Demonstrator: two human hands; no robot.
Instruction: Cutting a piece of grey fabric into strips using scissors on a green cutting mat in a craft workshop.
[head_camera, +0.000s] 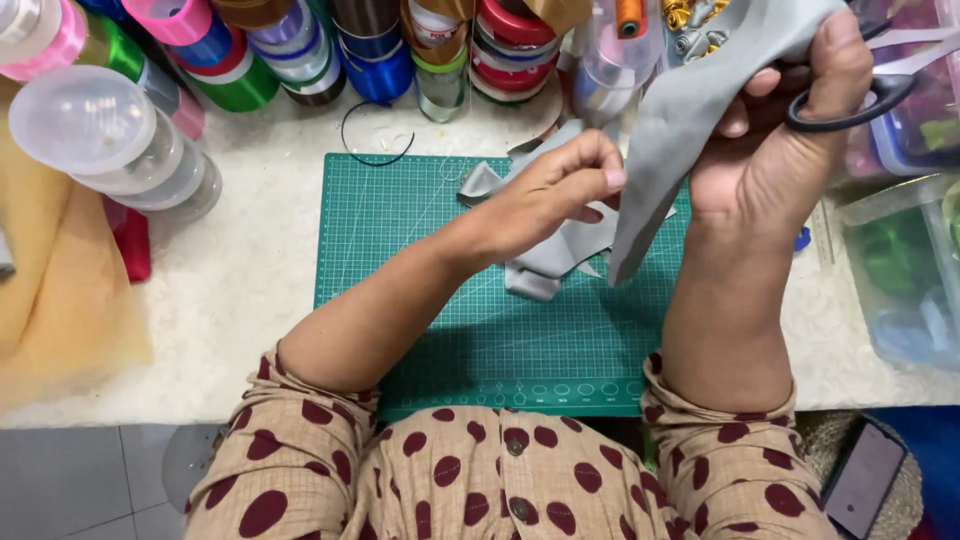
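Note:
A wide grey ribbon (680, 110) hangs from my raised right hand (780, 140) at the upper right. That hand also has black-handled scissors (870, 100) looped on its fingers. My left hand (560, 190) pinches the ribbon's left edge lower down, above the green cutting mat (420, 270). More grey ribbon pieces (550, 260) lie folded on the mat under my hands.
Many ribbon spools (370, 50) in several colours line the back of the white table. Clear plastic tubs (110, 140) stand at the left, clear boxes (910, 270) at the right. A yellow mesh cloth (50, 290) lies at the far left. A phone (865, 480) rests low right.

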